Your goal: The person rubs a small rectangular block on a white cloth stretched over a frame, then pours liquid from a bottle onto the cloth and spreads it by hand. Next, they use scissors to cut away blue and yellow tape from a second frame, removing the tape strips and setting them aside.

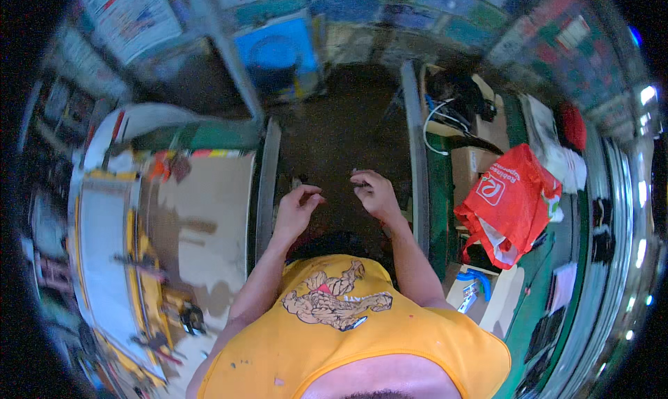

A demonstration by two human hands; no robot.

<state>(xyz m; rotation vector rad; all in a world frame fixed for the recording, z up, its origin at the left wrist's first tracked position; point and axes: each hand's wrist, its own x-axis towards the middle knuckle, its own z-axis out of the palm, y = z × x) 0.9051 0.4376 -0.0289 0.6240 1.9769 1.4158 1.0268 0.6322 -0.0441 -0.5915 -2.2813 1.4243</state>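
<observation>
My left hand [298, 210] is held out in front of my body with its fingers curled and the thumb drawn close to them. Whatever it may pinch is too small to make out. A short way to its right, my right hand [378, 196] is raised with fingers bent inward. Something small and dark shows at its fingertips, but its kind is unclear. The hands are apart from each other, over the dark floor [341, 128] between two benches.
On the left stands a pale-topped bench [216, 211] beside a yellow-edged frame [104, 253] and several tools. To the right, a green bench holds a red shopping bag [511, 197], a cardboard box [467, 173] and a cable [433, 131]. A blue panel [275, 48] stands ahead.
</observation>
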